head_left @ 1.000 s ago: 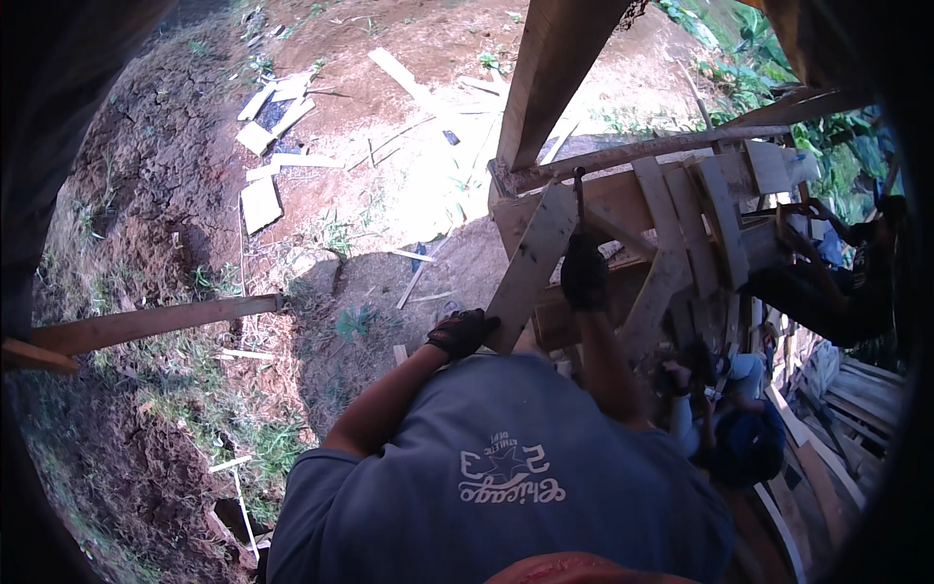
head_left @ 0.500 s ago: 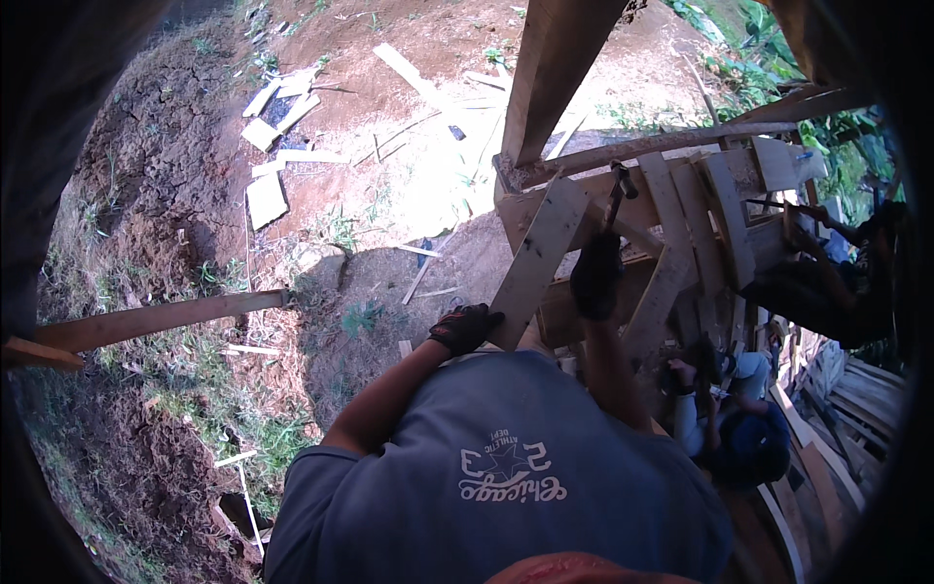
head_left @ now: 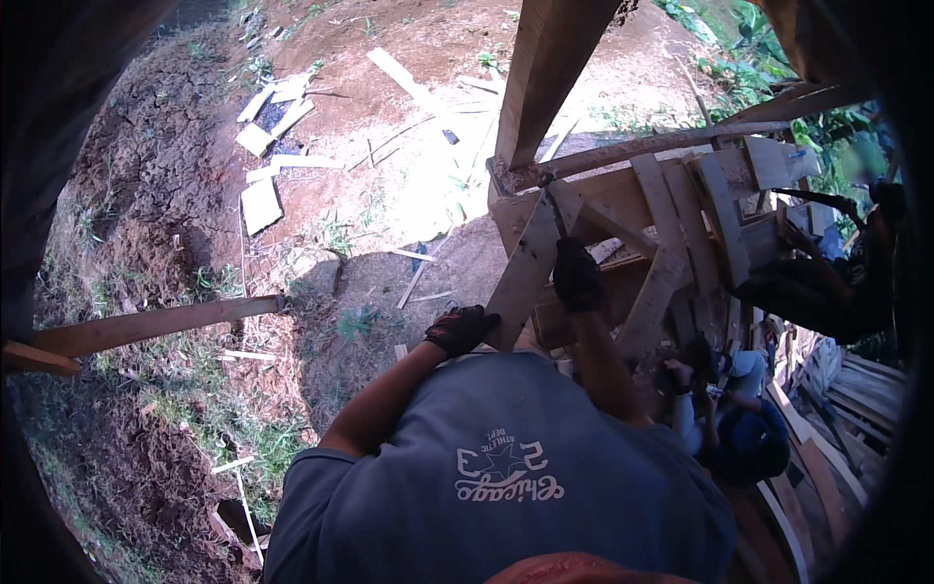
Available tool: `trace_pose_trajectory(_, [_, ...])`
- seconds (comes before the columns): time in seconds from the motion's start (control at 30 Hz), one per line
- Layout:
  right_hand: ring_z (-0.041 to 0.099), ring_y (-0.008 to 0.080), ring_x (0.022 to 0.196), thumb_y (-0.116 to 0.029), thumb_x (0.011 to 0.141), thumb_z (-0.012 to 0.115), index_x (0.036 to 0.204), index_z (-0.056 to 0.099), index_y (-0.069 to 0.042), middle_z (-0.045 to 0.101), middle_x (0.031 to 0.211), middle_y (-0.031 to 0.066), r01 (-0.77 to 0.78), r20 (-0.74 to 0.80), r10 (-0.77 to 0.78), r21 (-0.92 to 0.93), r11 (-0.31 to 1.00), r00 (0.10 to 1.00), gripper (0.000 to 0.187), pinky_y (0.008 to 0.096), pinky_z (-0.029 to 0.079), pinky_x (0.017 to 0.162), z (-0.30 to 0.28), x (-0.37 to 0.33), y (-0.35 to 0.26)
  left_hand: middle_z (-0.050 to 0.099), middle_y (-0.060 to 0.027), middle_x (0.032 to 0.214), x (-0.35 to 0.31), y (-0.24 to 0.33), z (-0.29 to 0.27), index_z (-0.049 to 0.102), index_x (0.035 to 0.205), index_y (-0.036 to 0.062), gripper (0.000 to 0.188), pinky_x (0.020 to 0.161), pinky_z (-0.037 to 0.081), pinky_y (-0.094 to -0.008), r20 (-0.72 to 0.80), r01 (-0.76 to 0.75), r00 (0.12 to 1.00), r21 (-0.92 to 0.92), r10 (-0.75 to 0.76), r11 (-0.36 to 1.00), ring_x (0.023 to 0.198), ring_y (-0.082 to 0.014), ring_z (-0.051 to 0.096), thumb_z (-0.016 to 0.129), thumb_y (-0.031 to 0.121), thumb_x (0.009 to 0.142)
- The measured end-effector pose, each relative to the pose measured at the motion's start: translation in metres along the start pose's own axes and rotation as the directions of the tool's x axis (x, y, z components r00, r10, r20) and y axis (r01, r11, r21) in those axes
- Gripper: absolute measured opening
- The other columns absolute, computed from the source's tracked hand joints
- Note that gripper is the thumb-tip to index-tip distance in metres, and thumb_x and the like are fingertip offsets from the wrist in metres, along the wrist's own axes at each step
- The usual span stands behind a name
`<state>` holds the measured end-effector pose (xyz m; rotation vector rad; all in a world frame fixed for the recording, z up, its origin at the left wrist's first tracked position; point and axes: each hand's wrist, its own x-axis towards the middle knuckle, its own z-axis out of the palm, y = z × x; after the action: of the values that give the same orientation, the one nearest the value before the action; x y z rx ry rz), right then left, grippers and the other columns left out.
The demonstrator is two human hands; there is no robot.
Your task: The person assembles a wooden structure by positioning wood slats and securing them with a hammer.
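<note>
My left hand (head_left: 461, 331), in a dark glove, grips the near left edge of a flat wooden board (head_left: 522, 273). The board lies slanted, its far end resting against the wooden frame (head_left: 513, 221). My right hand (head_left: 579, 276), also in a dark glove, is closed round the handle of a hammer (head_left: 554, 202). The hammer's head is at the far end of the board; whether it touches the wood, I cannot tell. A nail, if any is there, is too small to make out.
A thick post (head_left: 541, 83) rises just beyond the board. Several slats (head_left: 671, 219) cross the frame on the right, where one person (head_left: 744, 428) crouches and another (head_left: 837, 263) works farther off. A beam (head_left: 165, 323) juts in from the left. Offcuts (head_left: 261, 206) litter the soil.
My right hand has swung the hammer left and down, from over the frame to the board's far end. The left hand stays on the board, which has hardly moved.
</note>
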<state>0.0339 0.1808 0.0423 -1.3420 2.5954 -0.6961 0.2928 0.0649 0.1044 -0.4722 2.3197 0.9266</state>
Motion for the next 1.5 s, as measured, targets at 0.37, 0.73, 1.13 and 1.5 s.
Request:
trace_pose_trajectory(0.37, [0.067,0.0279,0.092,-0.013,0.101,0.069,0.114,0.063,-0.002,0.064,0.099,0.0125,0.017,-0.340,0.024,0.117,0.993,0.940,0.018,0.0345,0.054,0.071,-0.124,0.019,-0.061,0.063,-0.0222,0.126,0.004,-0.006,0.004,0.061,0.140,0.0186,0.039,0.095,0.053,-0.0529,-0.004,0.009,1.000,-0.002,-0.009,1.000,0.115,-0.0421,0.066,0.041,0.033,0.110])
trace_pose_trajectory(0.73, [0.070,0.0346,0.099,-0.013,0.105,0.050,0.131,0.059,0.000,0.066,0.112,0.0240,0.157,0.191,-0.093,-0.351,0.923,0.977,0.031,0.0457,0.055,0.074,-0.037,0.006,0.030,0.062,-0.0246,0.123,0.010,-0.011,0.008,0.059,0.140,0.0165,0.038,0.093,0.054,-0.0534,0.008,-0.045,0.999,0.052,0.045,0.998,0.112,-0.0440,0.067,0.042,0.031,0.108])
trace_pose_trajectory(1.13, [0.071,0.0315,0.094,-0.012,0.095,0.059,0.116,0.065,-0.006,0.069,0.107,0.0129,-0.008,-0.051,0.000,-0.158,0.987,0.999,0.022,0.0424,0.057,0.075,-0.017,0.003,0.006,0.062,-0.0240,0.126,0.011,-0.017,0.019,0.056,0.142,0.0141,0.041,0.096,0.052,-0.0529,-0.014,-0.056,0.998,0.066,0.057,0.996,0.117,-0.0434,0.064,0.043,0.029,0.107])
trace_pose_trajectory(1.5, [0.067,0.0283,0.086,-0.017,0.100,0.056,0.108,0.063,-0.007,0.063,0.104,0.0159,-0.078,0.046,0.088,-0.187,0.979,0.995,0.014,0.0398,0.052,0.065,-0.010,0.004,0.002,0.062,-0.0249,0.124,0.008,-0.014,0.010,0.054,0.144,0.0114,0.042,0.095,0.052,-0.0523,-0.017,-0.101,0.994,0.141,0.105,0.985,0.114,-0.0426,0.064,0.042,0.026,0.106])
